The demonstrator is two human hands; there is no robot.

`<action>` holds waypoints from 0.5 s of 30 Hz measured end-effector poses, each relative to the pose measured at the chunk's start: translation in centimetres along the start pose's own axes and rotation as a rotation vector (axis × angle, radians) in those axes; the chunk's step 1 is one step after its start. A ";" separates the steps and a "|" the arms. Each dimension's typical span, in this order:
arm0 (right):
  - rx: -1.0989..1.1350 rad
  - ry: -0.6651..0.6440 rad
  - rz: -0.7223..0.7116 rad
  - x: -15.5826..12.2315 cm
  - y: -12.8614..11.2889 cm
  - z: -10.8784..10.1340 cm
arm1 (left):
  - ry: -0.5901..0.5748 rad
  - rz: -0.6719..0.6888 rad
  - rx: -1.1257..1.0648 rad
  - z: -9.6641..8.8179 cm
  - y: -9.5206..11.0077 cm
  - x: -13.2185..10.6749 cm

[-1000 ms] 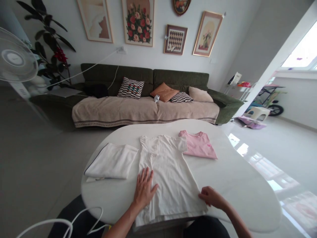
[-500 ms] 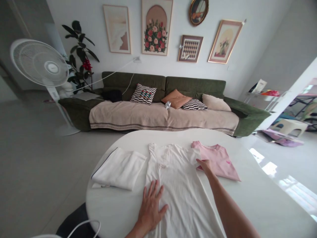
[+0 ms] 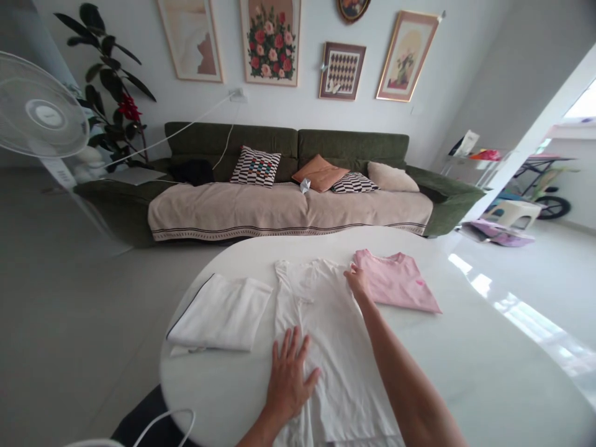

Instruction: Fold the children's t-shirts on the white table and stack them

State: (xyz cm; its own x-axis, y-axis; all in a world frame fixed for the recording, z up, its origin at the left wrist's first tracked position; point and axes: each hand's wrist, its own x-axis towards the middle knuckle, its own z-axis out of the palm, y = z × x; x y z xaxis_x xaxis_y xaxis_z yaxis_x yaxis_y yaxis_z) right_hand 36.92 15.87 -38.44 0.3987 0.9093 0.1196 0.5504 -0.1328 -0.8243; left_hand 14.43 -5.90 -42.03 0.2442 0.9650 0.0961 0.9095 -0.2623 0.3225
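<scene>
Now my right hand (image 3: pixel 357 282) has reached up to pinch the shirt (image 3: pixel 326 347) sleeve beside the pink top (image 3: pixel 395 282), left hand (image 3: pixel 289 379) still flat, fingers spread.

White t-shirt (image 3: pixel 333 347): hem runs off the frame at 6 o'clock; lower edge not visible. The patch under the left hand (image 3: pixel 289 379) is covered by the palm. The right sleeve area at 1 o'clock of the shirt is hidden behind the right hand (image 3: pixel 357 280); fingertips too small to tell whether they pinch cloth or rest on it. Both forearms cut off at the bottom edge.

Table (image 3: pixel 465 360): near rim at 5 o'clock leaves the frame.

Fan (image 3: pixel 40 115): head clipped at 9 o'clock, stand blurred.

Top round picture (image 3: pixel 352 7): clipped at 12 o'clock.

Pink shirt (image 3: pixel 395 282): small mark on it, too small to read
</scene>
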 end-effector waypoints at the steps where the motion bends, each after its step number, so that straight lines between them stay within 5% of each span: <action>1: -0.028 -0.008 -0.006 -0.4 -0.6 0.6 | 0.002 0.000 -0.008 -0.1 0.0 -0.1; 15: -0.382 -0.226 -0.053 -6.7 -7.1 8.2 | 0.015 -0.003 -0.045 -0.6 0.2 -0.2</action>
State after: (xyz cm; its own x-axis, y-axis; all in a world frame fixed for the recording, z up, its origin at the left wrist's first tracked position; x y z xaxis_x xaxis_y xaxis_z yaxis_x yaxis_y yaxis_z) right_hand 24.35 13.96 -37.89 0.2160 0.9764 -0.0027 0.8139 -0.1816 -0.5519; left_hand 14.36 -6.13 -41.44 0.2356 0.9657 0.1092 0.8942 -0.2594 0.3648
